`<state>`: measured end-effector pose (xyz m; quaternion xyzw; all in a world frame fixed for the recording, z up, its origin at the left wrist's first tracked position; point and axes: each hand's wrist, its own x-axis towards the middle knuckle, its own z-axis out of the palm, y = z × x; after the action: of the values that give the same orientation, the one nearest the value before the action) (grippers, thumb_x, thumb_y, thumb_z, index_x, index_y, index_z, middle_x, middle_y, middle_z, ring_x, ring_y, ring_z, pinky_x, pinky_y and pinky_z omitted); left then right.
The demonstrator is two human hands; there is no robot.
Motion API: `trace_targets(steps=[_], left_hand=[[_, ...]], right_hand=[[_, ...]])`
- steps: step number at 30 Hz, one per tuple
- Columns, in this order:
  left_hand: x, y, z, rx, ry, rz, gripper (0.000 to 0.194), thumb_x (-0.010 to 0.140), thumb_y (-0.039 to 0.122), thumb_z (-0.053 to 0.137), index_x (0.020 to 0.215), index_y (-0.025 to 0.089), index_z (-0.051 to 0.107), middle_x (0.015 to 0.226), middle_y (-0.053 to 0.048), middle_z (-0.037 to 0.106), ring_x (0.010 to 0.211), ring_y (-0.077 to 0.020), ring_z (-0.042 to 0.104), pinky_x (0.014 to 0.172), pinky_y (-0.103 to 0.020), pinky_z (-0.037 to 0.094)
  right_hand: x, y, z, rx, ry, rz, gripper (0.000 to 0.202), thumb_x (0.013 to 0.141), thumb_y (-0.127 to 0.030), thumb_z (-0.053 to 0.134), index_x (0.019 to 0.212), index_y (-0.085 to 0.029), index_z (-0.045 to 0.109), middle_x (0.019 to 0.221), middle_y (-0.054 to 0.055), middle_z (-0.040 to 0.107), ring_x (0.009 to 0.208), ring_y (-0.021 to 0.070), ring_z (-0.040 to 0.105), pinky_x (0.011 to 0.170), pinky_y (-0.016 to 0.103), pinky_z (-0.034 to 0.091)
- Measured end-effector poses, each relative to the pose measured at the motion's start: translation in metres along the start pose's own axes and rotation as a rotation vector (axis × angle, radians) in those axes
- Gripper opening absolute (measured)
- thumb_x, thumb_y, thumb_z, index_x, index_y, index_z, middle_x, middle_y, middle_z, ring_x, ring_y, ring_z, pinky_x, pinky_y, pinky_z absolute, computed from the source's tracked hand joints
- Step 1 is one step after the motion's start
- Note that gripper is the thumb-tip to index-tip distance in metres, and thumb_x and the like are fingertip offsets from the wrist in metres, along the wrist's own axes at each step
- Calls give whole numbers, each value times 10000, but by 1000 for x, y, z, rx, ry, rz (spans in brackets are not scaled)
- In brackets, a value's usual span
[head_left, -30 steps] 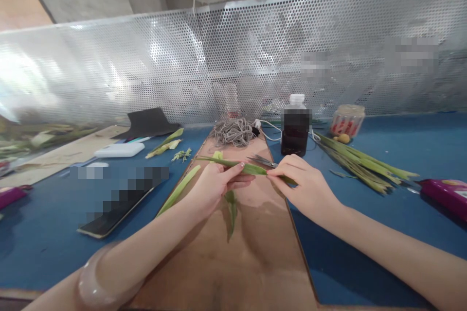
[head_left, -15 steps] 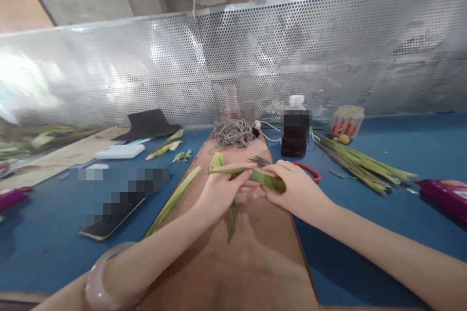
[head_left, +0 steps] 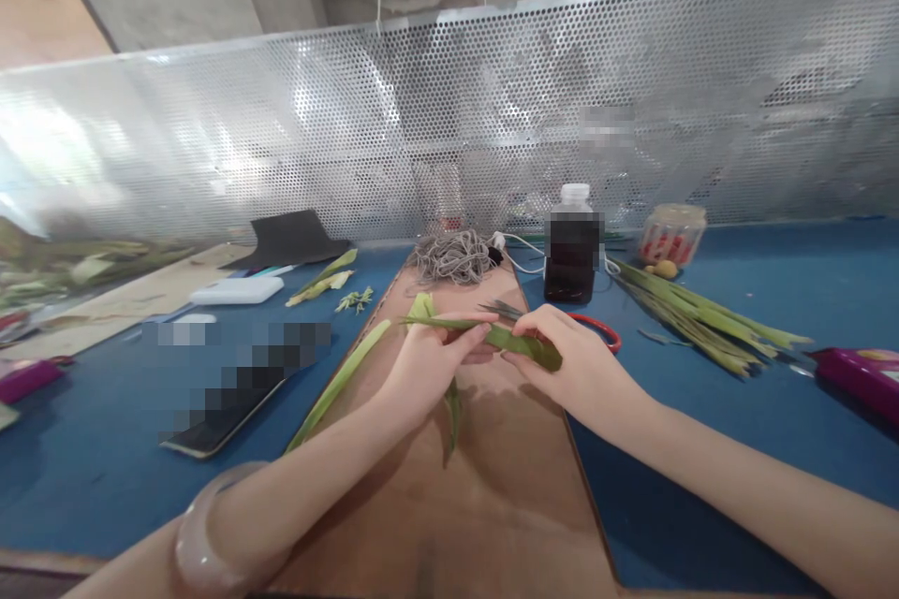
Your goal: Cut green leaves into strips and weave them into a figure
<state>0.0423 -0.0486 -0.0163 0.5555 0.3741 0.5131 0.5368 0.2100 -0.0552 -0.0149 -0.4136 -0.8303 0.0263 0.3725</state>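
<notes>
A long green leaf (head_left: 523,343) is stretched between my two hands above the brown wooden board (head_left: 506,505). My left hand (head_left: 432,365) is closed on it, with the thumb pressed on top and the thin tip poking out to the left. At the wider end, my right hand (head_left: 580,365) pinches the leaf between thumb and fingers. Another green strip (head_left: 453,421) hangs below my left hand, its upper part hidden. Behind my hands lie scissors with red handles (head_left: 600,329), partly covered by my right hand. A pale leaf strip (head_left: 344,379) lies along the board's left edge.
Grey cord (head_left: 456,257) is heaped at the board's far end. Beyond my right hand stand a dark bottle (head_left: 570,253) and a clear jar (head_left: 672,234), near a bundle of leaves (head_left: 702,314). A dark phone-like slab (head_left: 231,412) lies left on the blue table (head_left: 91,487).
My right hand has shifted slightly along the leaf's wide end, and its fingers are more bent. Both hands still hold the leaf. The whole view has moved a little.
</notes>
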Motion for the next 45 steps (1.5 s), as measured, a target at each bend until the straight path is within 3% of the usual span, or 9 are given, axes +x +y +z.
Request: trace_targets(steps=[9,15,25,32,36,40,45], left_hand=[[1,-1,-1,-92,-13,-91,231,697,233,654,902,130,644,819,-59,704,737,-190,665,764,-336,528],[4,-6,-2,-201,71,-187,117,741,148,606,852,120,631,777,-53,703,659,-139,662,705,-255,540],[6,-10,-7,-302,27,-252,83,763,119,570,797,139,643,823,-26,707,718,-117,660,740,-200,516],[6,-5,-9,-189,23,-190,154,753,140,584,892,132,652,804,-56,710,643,-122,658,683,-230,534],[6,-4,-11,-139,-14,-115,224,713,193,637,927,130,660,856,-71,703,706,-145,652,712,-261,532],[6,-3,-9,-144,53,-53,219,676,198,670,879,117,676,854,-64,698,682,-127,634,736,-274,524],[5,-1,-7,-178,115,-27,184,659,185,679,829,115,685,801,-43,692,623,-111,616,719,-286,526]], right_hand=[[-3,8,1,6,80,-168,50,780,-147,551,771,-170,595,815,62,572,737,162,536,682,308,470],[-5,10,6,-127,6,-248,164,785,-134,527,942,-137,574,919,103,556,842,205,514,770,367,466],[-4,14,7,-270,-62,-354,326,842,-105,374,1131,-62,518,968,145,527,880,224,463,809,396,448],[-10,10,7,-214,-94,-281,389,823,-53,348,1186,-83,484,1002,153,453,889,220,438,775,392,451],[-9,10,6,-133,-73,-236,406,807,-27,356,1170,-128,507,974,135,466,859,209,451,734,382,462],[-5,10,3,0,-23,-156,325,815,-66,420,1080,-164,580,951,102,519,854,194,493,724,354,472],[-3,12,3,28,61,-196,264,798,-92,490,1006,-177,628,912,85,541,836,188,492,727,351,459]])
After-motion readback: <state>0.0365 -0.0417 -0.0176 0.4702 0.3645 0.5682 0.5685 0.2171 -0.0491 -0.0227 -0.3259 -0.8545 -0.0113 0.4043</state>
